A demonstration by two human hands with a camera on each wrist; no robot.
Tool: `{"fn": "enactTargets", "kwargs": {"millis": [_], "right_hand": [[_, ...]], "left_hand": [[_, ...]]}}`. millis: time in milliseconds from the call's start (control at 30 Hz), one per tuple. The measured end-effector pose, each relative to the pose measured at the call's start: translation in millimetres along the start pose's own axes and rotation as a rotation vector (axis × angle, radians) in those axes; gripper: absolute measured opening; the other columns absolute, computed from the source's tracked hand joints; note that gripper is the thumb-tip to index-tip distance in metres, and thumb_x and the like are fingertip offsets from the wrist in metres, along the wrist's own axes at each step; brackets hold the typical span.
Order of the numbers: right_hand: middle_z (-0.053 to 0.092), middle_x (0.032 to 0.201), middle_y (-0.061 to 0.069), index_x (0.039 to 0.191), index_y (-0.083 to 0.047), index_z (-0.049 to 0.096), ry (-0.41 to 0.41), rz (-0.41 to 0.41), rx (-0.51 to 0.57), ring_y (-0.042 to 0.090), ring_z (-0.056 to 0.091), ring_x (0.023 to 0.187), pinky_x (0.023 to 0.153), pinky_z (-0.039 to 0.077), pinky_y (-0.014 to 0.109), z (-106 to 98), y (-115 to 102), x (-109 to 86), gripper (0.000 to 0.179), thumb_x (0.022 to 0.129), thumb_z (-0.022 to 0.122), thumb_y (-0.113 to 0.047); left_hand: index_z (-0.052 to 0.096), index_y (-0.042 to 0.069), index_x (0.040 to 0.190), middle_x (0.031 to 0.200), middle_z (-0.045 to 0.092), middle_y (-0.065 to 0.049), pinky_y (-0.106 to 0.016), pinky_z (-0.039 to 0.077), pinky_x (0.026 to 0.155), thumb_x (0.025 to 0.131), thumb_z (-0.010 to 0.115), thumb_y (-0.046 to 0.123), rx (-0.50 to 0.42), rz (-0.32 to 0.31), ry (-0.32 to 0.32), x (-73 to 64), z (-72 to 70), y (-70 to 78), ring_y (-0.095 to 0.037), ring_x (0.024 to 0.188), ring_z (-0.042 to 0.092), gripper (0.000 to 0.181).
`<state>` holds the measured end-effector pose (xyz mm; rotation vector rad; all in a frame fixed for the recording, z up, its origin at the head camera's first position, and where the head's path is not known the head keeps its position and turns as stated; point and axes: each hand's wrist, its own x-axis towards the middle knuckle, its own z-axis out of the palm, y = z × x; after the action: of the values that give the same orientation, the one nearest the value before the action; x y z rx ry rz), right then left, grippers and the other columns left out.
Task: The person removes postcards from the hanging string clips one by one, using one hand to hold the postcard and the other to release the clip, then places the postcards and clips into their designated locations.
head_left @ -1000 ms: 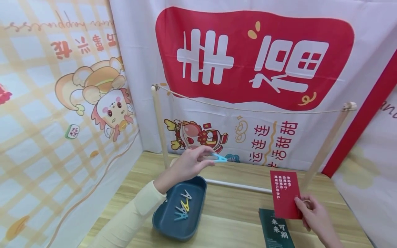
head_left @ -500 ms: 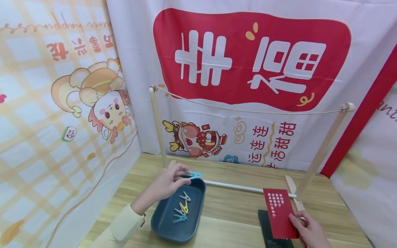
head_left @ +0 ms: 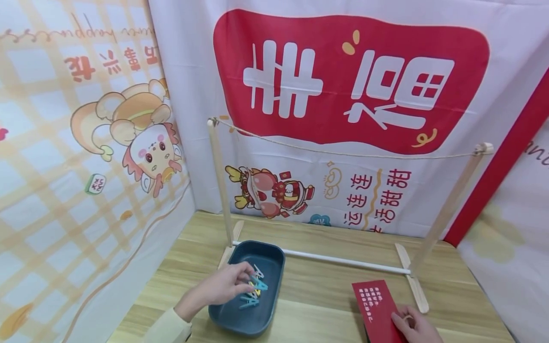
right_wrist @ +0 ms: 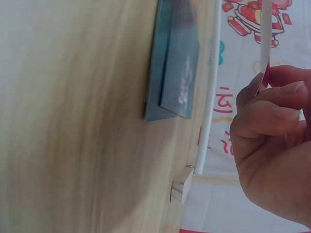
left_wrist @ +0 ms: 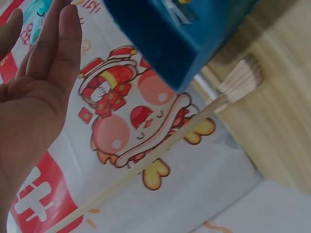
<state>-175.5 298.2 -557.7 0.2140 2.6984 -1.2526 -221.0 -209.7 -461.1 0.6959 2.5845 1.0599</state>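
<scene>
My left hand [head_left: 223,286] pinches a light blue clothespin [head_left: 259,283] above the dark blue tray [head_left: 216,318]. Inside the tray lie several small clothespins [head_left: 249,301] in blue, grey and yellow, partly covered by the hand in the head view. The left wrist view shows the held blue clothespin [left_wrist: 37,22] past the fingertips. At the lower right, my right hand [head_left: 415,326] holds a red card [head_left: 376,307] with white writing by its edge, thumb on top. A dark green folded card [right_wrist: 177,73] lies on the table below; the red card mostly hides it in the head view.
Behind the tray stands a wooden frame with a left post [head_left: 221,181], a right post [head_left: 448,205] and a string [head_left: 330,150] tied between their tops. A white bar [head_left: 343,260] joins its feet on the wooden table [head_left: 317,305]. Printed cloth [head_left: 188,76] hangs around.
My left hand has moved down and toward me, bringing the blue clothespin over the tray. My right hand has lowered the red card toward the near edge, over the green card.
</scene>
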Motion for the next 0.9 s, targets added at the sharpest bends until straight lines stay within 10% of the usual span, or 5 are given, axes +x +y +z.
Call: {"fn": "enactTargets", "kwargs": {"millis": [433,900], "right_hand": [[0.051,0.054,-0.010,0.086,-0.009,0.046,0.007,-0.184,-0.048,0.001,0.050,0.049,0.049,0.041,0.021,2.8,18.6,-3.6,0.022,0.094,0.062,-0.021],[0.050,0.056,-0.005,0.076,-0.013,0.047,0.140,-0.072,-0.251,0.007,0.046,0.050,0.049,0.036,0.024,15.6,29.3,-5.6,0.025,0.088,0.067,-0.023]], "left_hand": [[0.055,0.020,0.104,0.103,0.076,0.000,-0.036,0.053,0.085,0.088,0.070,0.034,0.152,0.005,-0.028,-10.7,31.2,-33.6,-0.017,0.100,0.068,0.025],[0.059,0.019,0.104,0.090,0.070,0.007,-0.024,0.052,0.068,0.087,0.072,0.032,0.264,-0.080,-0.153,-18.1,49.7,-40.4,-0.003,0.080,0.062,0.025]]}}
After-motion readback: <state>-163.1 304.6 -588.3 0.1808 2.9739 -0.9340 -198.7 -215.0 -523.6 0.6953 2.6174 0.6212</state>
